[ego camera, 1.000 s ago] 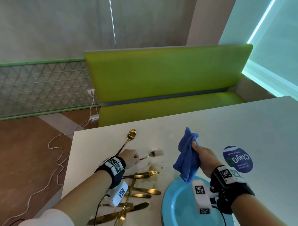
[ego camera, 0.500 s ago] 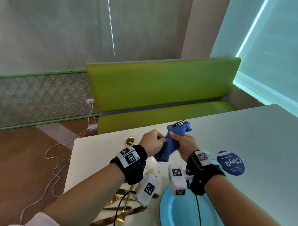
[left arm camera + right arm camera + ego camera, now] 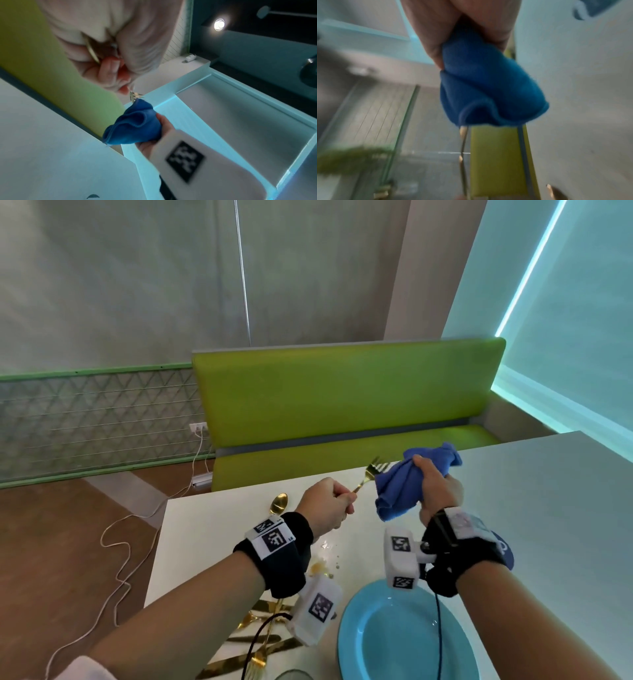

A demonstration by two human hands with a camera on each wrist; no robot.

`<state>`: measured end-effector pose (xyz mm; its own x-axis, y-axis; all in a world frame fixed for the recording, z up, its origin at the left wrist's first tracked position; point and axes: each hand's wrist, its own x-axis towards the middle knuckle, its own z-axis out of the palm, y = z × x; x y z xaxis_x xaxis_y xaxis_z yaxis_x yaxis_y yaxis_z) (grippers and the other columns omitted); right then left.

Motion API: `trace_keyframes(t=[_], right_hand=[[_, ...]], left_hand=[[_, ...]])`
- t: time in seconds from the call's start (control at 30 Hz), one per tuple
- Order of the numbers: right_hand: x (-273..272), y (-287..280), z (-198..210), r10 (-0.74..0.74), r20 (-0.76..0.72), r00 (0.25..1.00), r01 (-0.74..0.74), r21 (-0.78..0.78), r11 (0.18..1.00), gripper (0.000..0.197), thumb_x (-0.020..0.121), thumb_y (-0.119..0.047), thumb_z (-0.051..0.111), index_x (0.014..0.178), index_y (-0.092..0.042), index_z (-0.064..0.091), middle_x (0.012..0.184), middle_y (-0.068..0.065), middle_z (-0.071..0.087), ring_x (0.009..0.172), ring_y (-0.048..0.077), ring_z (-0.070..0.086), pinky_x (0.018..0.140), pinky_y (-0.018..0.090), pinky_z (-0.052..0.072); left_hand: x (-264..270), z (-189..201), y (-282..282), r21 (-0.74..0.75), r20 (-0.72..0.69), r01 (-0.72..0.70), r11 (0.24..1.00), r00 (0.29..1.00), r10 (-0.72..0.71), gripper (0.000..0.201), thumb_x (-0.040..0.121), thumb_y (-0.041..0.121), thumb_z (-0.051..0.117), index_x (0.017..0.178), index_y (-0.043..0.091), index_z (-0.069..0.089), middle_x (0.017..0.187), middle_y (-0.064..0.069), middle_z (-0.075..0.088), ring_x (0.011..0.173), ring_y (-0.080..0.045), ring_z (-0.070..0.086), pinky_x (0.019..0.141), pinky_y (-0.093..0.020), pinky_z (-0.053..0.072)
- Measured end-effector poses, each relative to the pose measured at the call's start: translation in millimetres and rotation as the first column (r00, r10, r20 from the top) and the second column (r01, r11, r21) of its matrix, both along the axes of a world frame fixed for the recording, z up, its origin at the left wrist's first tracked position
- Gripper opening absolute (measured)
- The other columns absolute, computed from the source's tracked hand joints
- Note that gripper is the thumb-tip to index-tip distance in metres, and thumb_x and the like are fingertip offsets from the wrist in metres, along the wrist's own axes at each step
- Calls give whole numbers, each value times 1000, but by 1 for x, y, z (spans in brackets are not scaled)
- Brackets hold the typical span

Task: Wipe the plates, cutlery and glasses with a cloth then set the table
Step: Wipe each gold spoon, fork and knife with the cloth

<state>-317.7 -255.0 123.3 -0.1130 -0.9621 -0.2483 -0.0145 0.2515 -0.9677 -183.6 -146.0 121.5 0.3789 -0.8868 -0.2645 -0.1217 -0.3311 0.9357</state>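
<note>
Above the surface, in the head view, my left hand has its grip curled round the handle of a gold fork, tines pointing far and right, while my right hand is clamped on a bunched blue cloth just at the tines. Nearer me lie a blue plate, a heap of gold cutlery to its left, a gold spoon farther off, and some brownish spots on the surface between them. From the left wrist, the fork handle runs through my closed fingers and the tines meet the top fold of the cloth, which my right hand holds from below. From the right wrist, blurred, my right hand pinches the cloth and the fork hangs beyond its edge. I judge the fork wipe to be under way; to do it well I should wrap the cloth fully round the tines, squeeze, and draw it along to the handle, keeping my left grip firm and far back so the metal stays free.
</note>
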Motion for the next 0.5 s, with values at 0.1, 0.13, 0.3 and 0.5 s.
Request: trace_keyframes(t=[0.1,0.13,0.3,0.5], right_hand=[[-4,19,-5,183,235,955,-210,94,973,31,87,-29,60,101,-1,55,95,13,62,77,20,61,62,28,48],[0,29,-6,276,242,930,-305,93,948,30,88,-28,60,100,-1,58,91,13,64,77,20,62,65,29,51],[9,43,-5,436,214,874,-455,48,889,22,85,-21,63,89,1,65,84,16,67,72,23,65,69,31,55],[-1,15,4,314,92,945,-317,25,948,23,78,-29,70,75,-7,64,85,17,64,79,33,62,88,53,51]], left_hand=[[-7,4,-1,-47,-71,-60,997,996,57,20,95,10,49,76,13,46,65,-3,53,50,-13,40,42,-18,34],[-12,4,-2,-58,-59,-51,997,997,47,21,94,10,50,74,14,47,65,-4,53,52,-15,43,44,-20,37],[-30,8,1,-85,-22,39,996,999,-41,29,95,11,46,66,16,47,58,-5,48,47,-15,45,49,-24,37],[-39,9,13,-48,-277,84,995,956,-94,19,98,10,45,80,10,49,64,-5,56,38,-3,54,48,-18,50]])
